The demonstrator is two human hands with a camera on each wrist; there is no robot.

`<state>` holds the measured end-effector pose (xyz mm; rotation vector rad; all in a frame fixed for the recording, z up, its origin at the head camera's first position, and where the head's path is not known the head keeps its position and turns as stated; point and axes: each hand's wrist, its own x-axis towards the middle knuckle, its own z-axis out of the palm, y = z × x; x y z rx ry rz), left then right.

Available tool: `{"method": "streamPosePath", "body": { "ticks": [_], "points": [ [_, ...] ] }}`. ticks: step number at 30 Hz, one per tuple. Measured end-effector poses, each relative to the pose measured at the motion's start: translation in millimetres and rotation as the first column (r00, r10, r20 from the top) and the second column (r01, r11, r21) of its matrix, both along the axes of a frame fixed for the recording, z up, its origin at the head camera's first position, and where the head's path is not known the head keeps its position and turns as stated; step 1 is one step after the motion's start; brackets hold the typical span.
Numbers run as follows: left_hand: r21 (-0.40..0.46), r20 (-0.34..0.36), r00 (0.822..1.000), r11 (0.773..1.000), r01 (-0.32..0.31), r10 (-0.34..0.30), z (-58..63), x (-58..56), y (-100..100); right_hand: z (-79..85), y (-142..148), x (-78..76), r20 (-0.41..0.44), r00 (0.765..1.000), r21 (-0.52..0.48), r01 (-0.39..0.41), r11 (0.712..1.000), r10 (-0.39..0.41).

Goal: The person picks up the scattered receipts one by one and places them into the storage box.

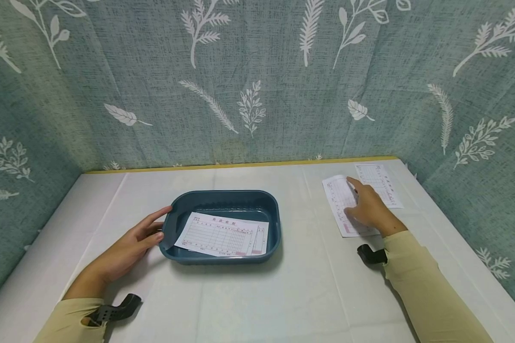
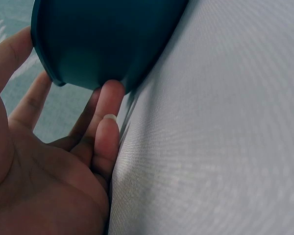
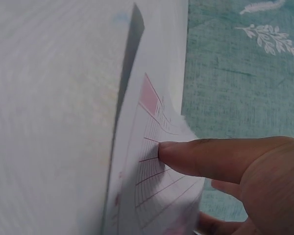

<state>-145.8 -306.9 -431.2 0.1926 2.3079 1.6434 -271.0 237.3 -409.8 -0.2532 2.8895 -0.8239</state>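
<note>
A dark blue rectangular tray [image 1: 276,224] stands on the table, with overlapping white printed forms [image 1: 219,236] lying in it. At its left end is my left hand [image 1: 130,247], fingers spread and fingertips against the rim and outer wall; the left wrist view shows them below the tray's side [image 2: 108,44]. Over on the right, my right hand [image 1: 371,209] pinches a white form [image 1: 336,197] ruled in red. The thumb [image 3: 186,155] presses its printed face while other fingers reach behind the far edge. That sheet [image 3: 152,122] bends up along its edge.
Another printed form [image 1: 379,183] lies flat behind and right of my right hand. A white cloth [image 1: 240,305] covers the table, with a yellow strip [image 1: 240,165] along its back edge. Green leaf-patterned fabric [image 1: 154,71] walls in the back and sides.
</note>
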Motion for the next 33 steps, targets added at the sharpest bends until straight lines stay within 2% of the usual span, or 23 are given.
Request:
{"method": "streamPosePath", "body": {
  "ticks": [17, 24, 33],
  "points": [
    [-0.010, -0.001, 1.000, 1.000, -0.004, 0.004, 1.3, -0.1, -0.5, 3.2, 0.9, 2.2, 0.054, 0.998, -0.003, 0.033, 0.999, -0.033],
    [-0.008, -0.013, 1.000, 1.000, 0.003, -0.004, 1.8, -0.1, -1.5, 5.4, 2.5, 2.1, 0.072, 0.997, 0.011, 0.025, 1.000, -0.025],
    [-0.007, -0.020, 1.000, 1.000, 0.009, -0.009, -0.9, 0.5, -3.0, 6.5, 1.9, 5.3, 0.046, 0.998, 0.023, 0.033, 0.999, -0.034]
  ]
}}
